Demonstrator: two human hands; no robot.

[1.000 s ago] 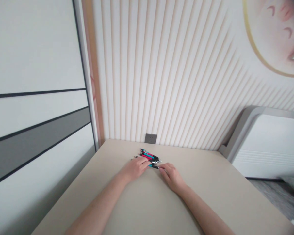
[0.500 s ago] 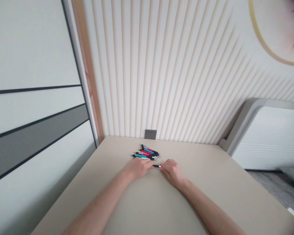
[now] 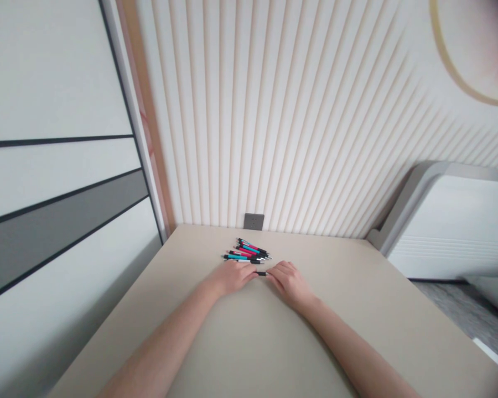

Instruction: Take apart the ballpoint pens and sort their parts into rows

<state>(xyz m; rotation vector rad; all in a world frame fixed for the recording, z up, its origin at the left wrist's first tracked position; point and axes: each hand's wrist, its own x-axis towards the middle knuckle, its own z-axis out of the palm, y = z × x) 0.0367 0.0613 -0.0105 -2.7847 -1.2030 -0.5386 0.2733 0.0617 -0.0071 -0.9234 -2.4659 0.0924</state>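
A pen point(image 3: 262, 273) with a black grip section lies level between my two hands, low over the table. My left hand point(image 3: 233, 275) is closed round its rear part, which the fingers hide. The fingertips of my right hand point(image 3: 289, 281) are pinched at the pen's silver tip and mostly cover it. Just beyond my left hand is a loose pile of several pens point(image 3: 249, 251) in teal, red, white and black, their tips pointing right.
The pale table point(image 3: 240, 342) runs back to a ribbed white wall point(image 3: 249, 110) with a dark socket point(image 3: 254, 221). A white and grey cabinet point(image 3: 66, 204) stands on the left. To the right is a grey-edged headboard point(image 3: 452, 221).
My right fingertips have come slightly closer to my left hand and now cover more of the pen's tip. The whole view has shifted a little; the pile lies as before.
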